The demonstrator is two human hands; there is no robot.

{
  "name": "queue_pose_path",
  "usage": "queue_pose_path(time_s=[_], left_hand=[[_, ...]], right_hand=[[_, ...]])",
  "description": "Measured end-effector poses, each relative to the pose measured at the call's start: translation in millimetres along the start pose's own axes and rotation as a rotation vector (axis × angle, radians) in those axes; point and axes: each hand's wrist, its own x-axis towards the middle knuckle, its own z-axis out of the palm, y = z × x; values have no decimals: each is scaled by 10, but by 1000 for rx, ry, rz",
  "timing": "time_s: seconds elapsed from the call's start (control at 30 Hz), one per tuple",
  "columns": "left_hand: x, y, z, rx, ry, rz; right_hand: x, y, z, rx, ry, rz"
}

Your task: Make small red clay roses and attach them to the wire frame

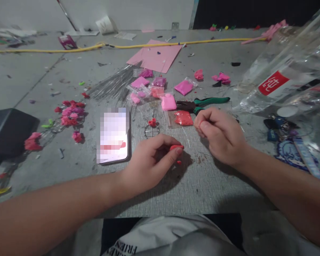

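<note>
My left hand [156, 160] pinches a piece of red modelling clay [176, 147] between thumb and fingers. Just below its fingertips shows a small red bit of clay [179, 162]. My right hand [220, 137] is closed, thumb pressed against the curled fingers; what it holds, if anything, is hidden. Beside that hand lie an opened bag of red clay [184, 118] and pliers with green handles [213, 101]. A small red clay flower [152, 122] sits at a round wire frame [151, 132], just beyond my left hand.
A lit phone [113, 135] lies left of my left hand. Bags of pink and purple clay [140, 82], thin wires [117, 83] and pink paper [157, 55] are farther back. Finished clay flowers [70, 113] cluster at left. Plastic bottles [280, 78] occupy the right; a yellow cable [149, 45] crosses behind.
</note>
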Motion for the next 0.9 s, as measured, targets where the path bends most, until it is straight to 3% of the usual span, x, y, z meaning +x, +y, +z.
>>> queue_pose_path(time_s=[0.07,0.17,0.27,0.53,0.67,0.9], left_hand=[[25,-9,-5,141,56,74],[83,-32,-14,321,11,188],[136,-71,4,376,-54,181],[134,-157,87,527,-7,215],[108,-121,69,496,-13,203],[64,14,-11,267,65,291]], right_hand=[[23,48,7,6,6,40],[47,62,38,-81,-35,-22],[44,41,77,-144,5,-97],[27,66,92,-195,111,-139],[37,101,69,-190,96,-135],[-2,8,-8,-83,10,41]])
